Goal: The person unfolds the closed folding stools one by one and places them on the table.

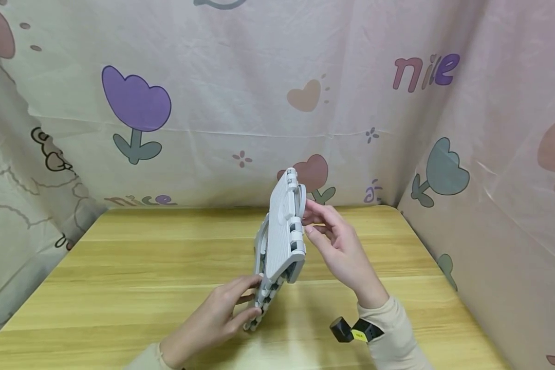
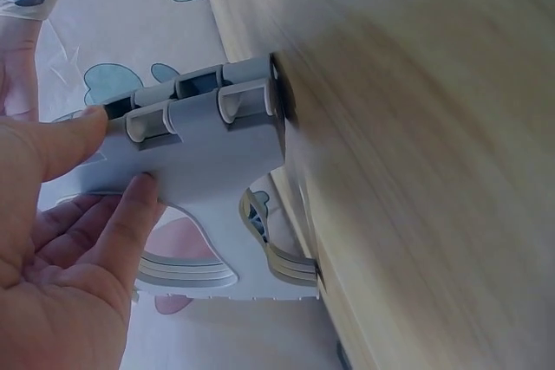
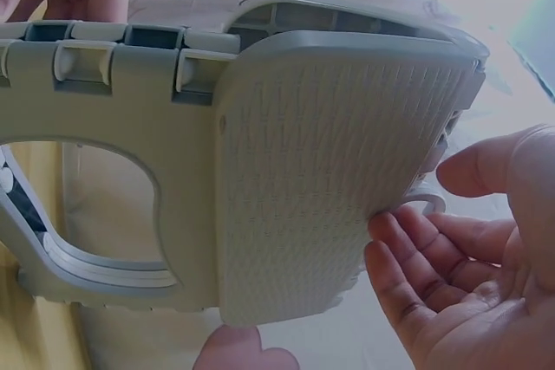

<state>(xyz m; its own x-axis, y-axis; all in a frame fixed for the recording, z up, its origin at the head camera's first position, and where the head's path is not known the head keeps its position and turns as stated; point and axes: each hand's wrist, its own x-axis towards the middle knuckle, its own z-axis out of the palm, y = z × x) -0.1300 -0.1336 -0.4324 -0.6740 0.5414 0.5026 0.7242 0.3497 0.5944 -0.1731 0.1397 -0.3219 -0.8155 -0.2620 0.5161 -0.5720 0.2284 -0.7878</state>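
A grey plastic folding step stool (image 1: 282, 226) stands partly folded on the wooden table, its ribbed top panel (image 3: 312, 162) tilted up steeply. My left hand (image 1: 217, 313) grips the lower leg section (image 2: 199, 153) near its hinged edge, thumb on the edge and fingers on the panel. At the far upper edge, a small carrying handle (image 1: 301, 200) sticks out from the stool. My right hand (image 1: 339, 244) is beside that handle, fingertips at it and loosely bent, the thumb apart. In the right wrist view, an oval cutout shows in the leg section.
The wooden table (image 1: 120, 267) has its back edge against a patterned cloth curtain (image 1: 222, 103). More of the cloth hangs at the left and right sides. A black strap device (image 1: 356, 329) sits on my right wrist.
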